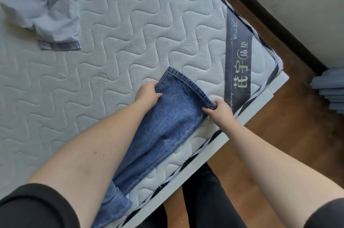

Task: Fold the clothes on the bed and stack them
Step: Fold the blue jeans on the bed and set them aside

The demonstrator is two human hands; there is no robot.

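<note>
**Head view: both hands pinching the hem of jeans at the mattress's near edge**

Head view, left to right. Far-left corner of mattress (130, 28): crumpled light blue shirt (42, 4), unfolded, cuffed sleeve end pointing toward the middle of the quilted top, well apart from the jeans.

Centre: left hand (148, 93), fingers curled, thumb on top, pinching left side of the hem of blue jeans (167, 125). Left forearm crossing over the denim from lower left, black sleeve at frame bottom.

Jeans lying as one long strip along the near edge of the mattress, hem end toward the right corner, slightly lifted between the two hands, stitched hem line visible. Other end running back under the left arm and hanging over the near edge at lower left; waist part hidden, cannot tell how folded.

Right of that: right hand (217, 109), gripping right corner of the hem, fingers wrapped round the rolled edge, just beside the dark label band (239, 56) with printed characters at the mattress's right corner.

Far right: white bed frame (270, 95) under the mattress, wooden floor (297, 134), dark skirting, stack of grey-blue items (331, 91) at the frame's right edge, kind unclear.
</note>
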